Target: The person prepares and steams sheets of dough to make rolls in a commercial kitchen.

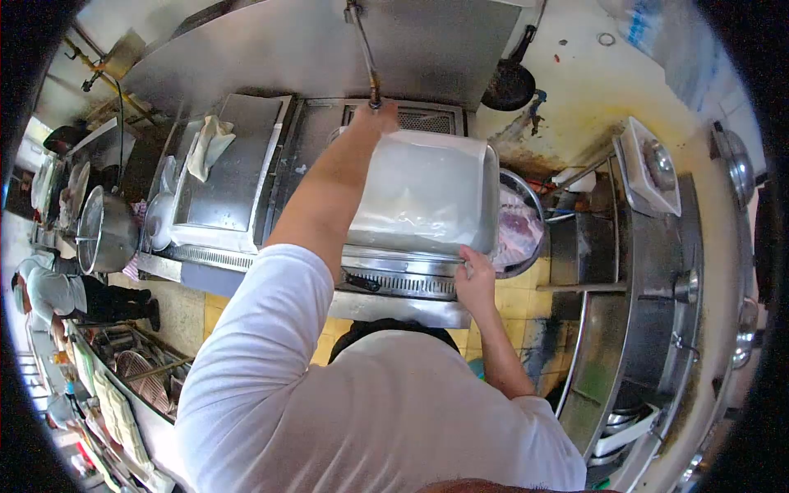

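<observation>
Large rectangular metal tray (494, 187): at the centre of the frame, over the steel worktop (313, 125); its broad milky face could be liquid or film, I cannot tell which.
Left hand (378, 121): at the tray's far left corner, where the slim metal pipe (366, 54) comes down from the top of the frame; fingers hidden, so I cannot tell how far closed they are or on what.
Right hand (474, 279): nearly closed, thumb and bent fingers pinching the tray's near right corner.
Round metal bowl (542, 220): just right of the tray, partly behind it, holding pink-and-white raw meat (518, 227).
Step in hand: steadying the tray, I would judge.
Next move: calls for a firm rim grip and a level tray.
</observation>
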A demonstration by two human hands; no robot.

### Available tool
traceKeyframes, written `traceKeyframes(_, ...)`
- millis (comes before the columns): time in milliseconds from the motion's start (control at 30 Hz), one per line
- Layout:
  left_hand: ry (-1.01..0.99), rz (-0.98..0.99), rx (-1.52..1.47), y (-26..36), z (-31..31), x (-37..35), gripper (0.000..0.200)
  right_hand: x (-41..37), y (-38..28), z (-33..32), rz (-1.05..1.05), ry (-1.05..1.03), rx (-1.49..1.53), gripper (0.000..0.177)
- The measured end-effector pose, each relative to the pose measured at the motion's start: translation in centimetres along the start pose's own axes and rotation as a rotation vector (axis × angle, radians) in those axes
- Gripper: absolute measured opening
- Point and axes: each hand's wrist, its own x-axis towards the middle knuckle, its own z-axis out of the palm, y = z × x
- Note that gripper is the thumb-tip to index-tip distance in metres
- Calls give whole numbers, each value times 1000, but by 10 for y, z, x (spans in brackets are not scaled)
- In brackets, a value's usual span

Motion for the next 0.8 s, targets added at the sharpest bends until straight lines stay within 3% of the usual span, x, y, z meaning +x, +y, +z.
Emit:
traceKeyframes(133, -57, -53, -20, -6, -12, -14, 37, 4, 26, -5, -1, 6, 114, 42)
traceKeyframes(200, -58, 96, 143, 10, -15, -47, 36, 16, 33, -3, 91, -29, 268, 40)
traceKeyframes(233, -74, 68, 145, 12, -10, -62, 36, 24, 30, -2, 86, -55, 286, 40)
traceKeyframes(300, 85, 155, -63, 10, -4, -98, 32, 47, 22, 1, 37, -132, 326, 37)
traceKeyframes(467, 186, -84, -362, 0, 15, -216, 29, 125, -3, 57, -8, -372, 574, 39)
traceKeyframes(533, 242, -145, -437, -13, 31, -260, 27, 155, -21, 85, 119, -449, 775, 32)
traceKeyframes(600, 50, -268, -420, -30, 54, -305, 29, 187, -41, 106, 196, -544, 795, 33)
traceKeyframes(667, 154, -396, -514, -42, 86, -362, 28, 210, -54, 123, 272, -645, 800, 33)
traceKeyframes(800, 276, -731, -715, -50, 137, -484, 29, 256, -65, 152, 330, -546, 1091, 26)
